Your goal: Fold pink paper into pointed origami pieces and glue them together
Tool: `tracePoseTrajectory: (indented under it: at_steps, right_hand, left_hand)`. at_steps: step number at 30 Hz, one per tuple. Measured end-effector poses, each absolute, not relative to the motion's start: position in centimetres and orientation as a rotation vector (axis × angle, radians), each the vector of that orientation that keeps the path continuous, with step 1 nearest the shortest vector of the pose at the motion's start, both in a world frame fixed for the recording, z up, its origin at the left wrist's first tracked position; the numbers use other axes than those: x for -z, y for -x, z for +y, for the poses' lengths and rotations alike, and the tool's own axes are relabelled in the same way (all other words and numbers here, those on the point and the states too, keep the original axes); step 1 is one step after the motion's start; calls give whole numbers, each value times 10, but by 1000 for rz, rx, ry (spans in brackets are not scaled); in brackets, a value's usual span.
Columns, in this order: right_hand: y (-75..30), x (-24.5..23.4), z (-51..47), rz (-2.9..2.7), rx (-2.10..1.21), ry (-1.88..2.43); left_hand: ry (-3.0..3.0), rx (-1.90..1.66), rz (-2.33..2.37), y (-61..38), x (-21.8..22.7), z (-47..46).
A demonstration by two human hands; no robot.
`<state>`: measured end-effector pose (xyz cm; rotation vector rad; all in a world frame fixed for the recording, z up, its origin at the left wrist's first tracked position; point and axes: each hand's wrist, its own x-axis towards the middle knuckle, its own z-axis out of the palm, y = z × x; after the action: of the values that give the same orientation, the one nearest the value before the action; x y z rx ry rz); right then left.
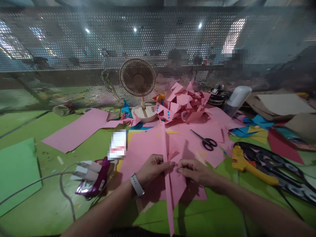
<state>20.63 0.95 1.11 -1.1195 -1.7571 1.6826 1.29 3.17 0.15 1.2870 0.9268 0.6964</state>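
Observation:
A long folded piece of pink paper [168,192] stands on edge in front of me, its narrow strip running toward my body and a wider flap to the right. My left hand [153,168] pinches its middle between thumb and fingers. A pale watch band circles that wrist. My right hand [196,172] is closed in a pinch close to the left thumb, against the flap; whatever its fingertips hold is too small to make out. Beneath both hands lies a flat pink sheet [142,148]. Black-handled scissors [208,143] rest on more pink paper beyond my right hand.
Behind are a small fan [138,79], a heap of folded pink paper [184,102] and a white-capped bottle [238,98]. A yellow-trigger glue gun [256,171] lies right, on a dark holder. A purple power unit [95,179] with plugs and cables sits left, near a phone [118,144].

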Motion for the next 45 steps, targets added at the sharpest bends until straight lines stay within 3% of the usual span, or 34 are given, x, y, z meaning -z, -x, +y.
tracePoseTrajectory:
  at_steps: [6,14,23,34,45]
  right_hand:
    - [-209,0,16,-1764,-1614,1075]
    - [-212,10,20,-1543,-1615,1125]
    - [-210,13,25,-1435,-1562,1119]
    - [-220,2,21,-1252,-1670,962]
    - [-225,1,36,-595,-1531,947]
  left_hand:
    - [-1312,-724,864,-13,-1,31]
    - [-1354,-453,777,-11,-9,22]
    - [-1322,-554,849,-13,-13,25]
    - [-1270,-208,626,-2,-5,24]
    - [-868,-733,566,-4,-6,42]
